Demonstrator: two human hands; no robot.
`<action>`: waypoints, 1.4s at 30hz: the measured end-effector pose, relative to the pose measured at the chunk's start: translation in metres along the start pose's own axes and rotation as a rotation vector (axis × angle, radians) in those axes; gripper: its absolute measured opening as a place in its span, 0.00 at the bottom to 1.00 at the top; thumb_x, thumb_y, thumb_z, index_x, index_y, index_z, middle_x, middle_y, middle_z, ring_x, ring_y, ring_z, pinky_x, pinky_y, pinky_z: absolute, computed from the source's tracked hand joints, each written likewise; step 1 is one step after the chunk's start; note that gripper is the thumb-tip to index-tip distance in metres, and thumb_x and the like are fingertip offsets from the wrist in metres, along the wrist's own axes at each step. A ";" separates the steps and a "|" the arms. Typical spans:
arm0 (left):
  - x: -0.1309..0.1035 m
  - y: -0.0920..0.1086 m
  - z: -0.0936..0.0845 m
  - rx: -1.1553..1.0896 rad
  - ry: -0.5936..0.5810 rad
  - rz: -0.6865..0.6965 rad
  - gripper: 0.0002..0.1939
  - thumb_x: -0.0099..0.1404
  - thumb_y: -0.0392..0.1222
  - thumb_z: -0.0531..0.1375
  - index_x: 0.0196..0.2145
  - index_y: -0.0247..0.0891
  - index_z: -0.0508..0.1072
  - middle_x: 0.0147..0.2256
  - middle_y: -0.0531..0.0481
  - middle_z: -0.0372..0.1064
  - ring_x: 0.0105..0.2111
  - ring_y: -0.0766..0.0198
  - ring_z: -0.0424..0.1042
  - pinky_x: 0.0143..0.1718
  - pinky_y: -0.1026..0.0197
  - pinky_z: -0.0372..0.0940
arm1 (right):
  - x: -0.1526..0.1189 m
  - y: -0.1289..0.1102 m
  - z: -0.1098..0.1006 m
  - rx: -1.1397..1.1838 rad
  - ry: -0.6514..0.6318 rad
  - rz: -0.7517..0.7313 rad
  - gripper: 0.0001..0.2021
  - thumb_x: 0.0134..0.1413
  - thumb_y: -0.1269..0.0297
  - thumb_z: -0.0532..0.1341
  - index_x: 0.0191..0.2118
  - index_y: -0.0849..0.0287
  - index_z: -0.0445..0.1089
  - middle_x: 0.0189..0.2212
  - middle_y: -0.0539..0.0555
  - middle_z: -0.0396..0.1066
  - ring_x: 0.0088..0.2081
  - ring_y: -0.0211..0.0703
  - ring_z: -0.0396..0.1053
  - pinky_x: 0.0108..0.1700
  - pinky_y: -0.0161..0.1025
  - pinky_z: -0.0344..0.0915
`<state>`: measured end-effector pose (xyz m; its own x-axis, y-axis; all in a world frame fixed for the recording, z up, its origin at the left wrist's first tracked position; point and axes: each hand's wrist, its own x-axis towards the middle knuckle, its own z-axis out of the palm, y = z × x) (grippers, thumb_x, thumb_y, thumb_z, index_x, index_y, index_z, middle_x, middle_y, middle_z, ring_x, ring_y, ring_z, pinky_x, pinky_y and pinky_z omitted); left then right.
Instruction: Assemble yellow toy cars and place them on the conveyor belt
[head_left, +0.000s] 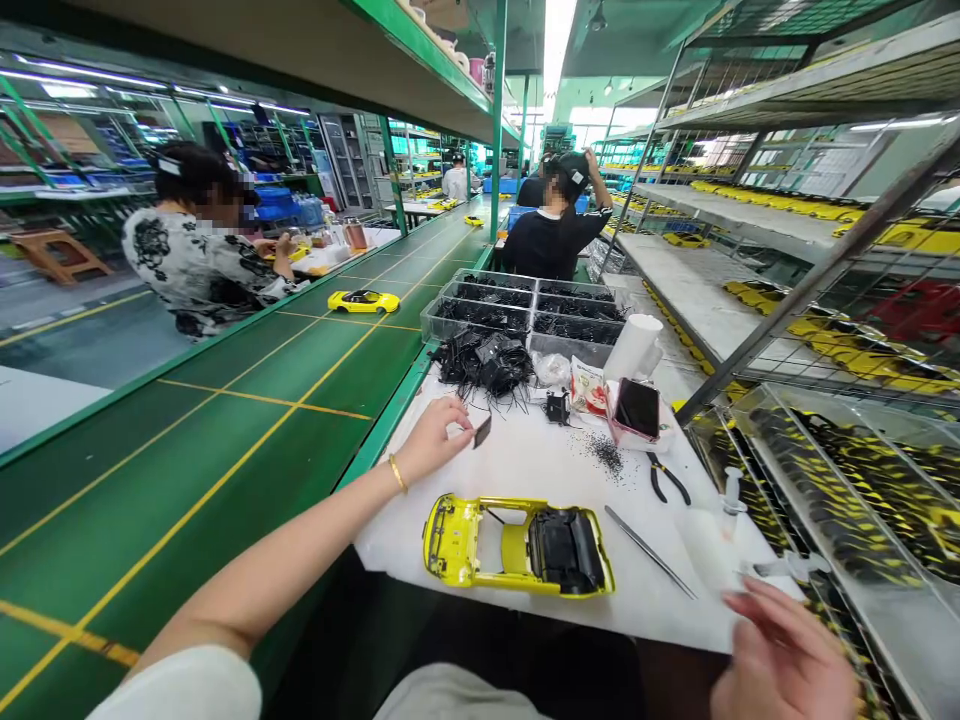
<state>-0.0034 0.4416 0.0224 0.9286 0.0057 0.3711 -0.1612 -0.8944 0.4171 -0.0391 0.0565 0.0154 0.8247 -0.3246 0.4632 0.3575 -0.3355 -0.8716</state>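
Note:
Between the thumb and fingers of my left hand is a small flat dark part, held over the white worktop. My right hand is at the lower right, beside a syringe; its fingers are bent and blurred, and whether they hold anything is unclear. A yellow toy car body with a black interior piece lies on the worktop in front of me. Metal tweezers rest to its right. Behind them are black-handled pliers and scattered tiny black bits.
A heap of black parts sits before a divided clear tray. A phone lies at the right. Left is a green conveyor carrying a yellow car. Racks stand right; people sit farther off.

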 end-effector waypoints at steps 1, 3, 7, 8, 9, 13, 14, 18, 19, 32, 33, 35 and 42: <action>-0.013 0.016 -0.003 -0.054 0.070 0.024 0.07 0.64 0.42 0.58 0.32 0.37 0.72 0.42 0.44 0.69 0.46 0.59 0.67 0.51 0.54 0.63 | -0.005 -0.006 0.016 0.060 -0.172 0.029 0.13 0.50 0.53 0.64 0.36 0.57 0.71 0.39 0.61 0.70 0.39 0.56 0.70 0.41 0.55 0.68; -0.040 0.051 -0.002 -0.083 0.216 0.129 0.06 0.63 0.43 0.60 0.30 0.38 0.72 0.41 0.46 0.70 0.48 0.58 0.66 0.51 0.53 0.62 | -0.014 -0.020 0.053 0.167 -0.625 0.145 0.16 0.56 0.52 0.61 0.45 0.57 0.70 0.41 0.60 0.71 0.35 0.48 0.71 0.37 0.45 0.69; -0.073 0.099 0.016 0.049 0.458 0.394 0.04 0.61 0.39 0.63 0.29 0.40 0.72 0.43 0.51 0.71 0.55 0.58 0.63 0.64 0.46 0.49 | -0.020 -0.048 0.112 0.156 -0.984 0.231 0.21 0.61 0.51 0.54 0.54 0.60 0.64 0.37 0.56 0.72 0.32 0.41 0.67 0.35 0.39 0.65; -0.075 0.103 0.020 0.056 0.476 0.447 0.05 0.62 0.39 0.63 0.28 0.40 0.71 0.44 0.51 0.72 0.57 0.58 0.62 0.66 0.46 0.47 | -0.019 -0.053 0.119 0.113 -1.012 0.203 0.19 0.62 0.53 0.53 0.51 0.60 0.66 0.33 0.54 0.70 0.30 0.40 0.65 0.35 0.38 0.63; -0.076 0.105 0.023 0.045 0.470 0.500 0.06 0.62 0.40 0.63 0.28 0.39 0.72 0.46 0.51 0.72 0.59 0.57 0.61 0.66 0.47 0.47 | -0.018 -0.057 0.122 0.074 -1.035 0.167 0.16 0.61 0.56 0.52 0.46 0.60 0.68 0.29 0.52 0.69 0.29 0.39 0.63 0.33 0.37 0.62; -0.067 0.092 0.024 -0.106 0.324 0.774 0.04 0.65 0.41 0.61 0.35 0.39 0.75 0.48 0.47 0.73 0.57 0.60 0.65 0.59 0.54 0.63 | -0.009 -0.061 0.117 0.051 -1.125 0.152 0.10 0.54 0.65 0.52 0.37 0.60 0.68 0.25 0.49 0.64 0.29 0.37 0.61 0.31 0.35 0.59; -0.064 0.088 0.022 -0.136 0.290 0.827 0.04 0.65 0.39 0.60 0.38 0.38 0.75 0.48 0.46 0.73 0.55 0.61 0.67 0.56 0.56 0.66 | -0.008 -0.060 0.115 0.082 -1.163 0.223 0.11 0.53 0.65 0.52 0.39 0.60 0.68 0.25 0.48 0.63 0.28 0.37 0.61 0.30 0.35 0.60; -0.063 0.079 0.014 -0.129 0.174 0.894 0.09 0.67 0.33 0.56 0.44 0.33 0.73 0.51 0.42 0.72 0.56 0.60 0.68 0.56 0.55 0.68 | -0.003 -0.054 0.109 0.193 -1.229 0.530 0.25 0.51 0.56 0.58 0.54 0.61 0.63 0.21 0.44 0.58 0.21 0.34 0.58 0.25 0.34 0.61; -0.064 0.078 0.012 -0.116 0.157 0.894 0.11 0.67 0.32 0.55 0.46 0.31 0.72 0.51 0.41 0.72 0.56 0.59 0.68 0.57 0.54 0.68 | -0.003 -0.053 0.108 0.212 -1.216 0.569 0.27 0.50 0.55 0.59 0.55 0.62 0.62 0.21 0.44 0.58 0.21 0.33 0.58 0.24 0.33 0.60; -0.071 0.068 0.001 -0.006 0.041 0.947 0.16 0.66 0.32 0.55 0.52 0.30 0.69 0.49 0.41 0.73 0.54 0.59 0.70 0.56 0.54 0.69 | -0.005 -0.045 0.112 0.395 -1.220 0.765 0.25 0.47 0.55 0.64 0.51 0.63 0.68 0.25 0.48 0.65 0.20 0.29 0.57 0.20 0.30 0.56; -0.070 0.070 0.002 -0.024 0.050 0.931 0.15 0.67 0.32 0.55 0.51 0.30 0.69 0.49 0.41 0.73 0.54 0.60 0.70 0.56 0.55 0.69 | -0.005 -0.046 0.111 0.401 -1.226 0.762 0.25 0.48 0.55 0.63 0.50 0.63 0.68 0.25 0.48 0.65 0.20 0.29 0.57 0.21 0.30 0.56; -0.068 0.073 0.003 -0.060 0.069 0.916 0.13 0.67 0.32 0.56 0.49 0.30 0.70 0.47 0.42 0.74 0.53 0.61 0.71 0.55 0.56 0.70 | -0.004 -0.046 0.108 0.397 -1.248 0.749 0.24 0.50 0.55 0.62 0.51 0.62 0.68 0.26 0.49 0.65 0.21 0.30 0.58 0.21 0.30 0.57; -0.046 0.056 0.003 0.045 -0.045 1.069 0.09 0.69 0.33 0.54 0.42 0.30 0.73 0.43 0.45 0.76 0.45 0.60 0.75 0.48 0.56 0.73 | -0.007 -0.004 0.085 0.044 -0.749 0.211 0.22 0.61 0.55 0.56 0.57 0.60 0.62 0.36 0.55 0.72 0.31 0.40 0.69 0.35 0.41 0.69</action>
<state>-0.0539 0.3901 0.0263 0.3246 -0.8063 0.4944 -0.8867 -0.4413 -0.1376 -0.0090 0.1347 0.0019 0.9479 0.3111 0.0684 0.1638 -0.2920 -0.9423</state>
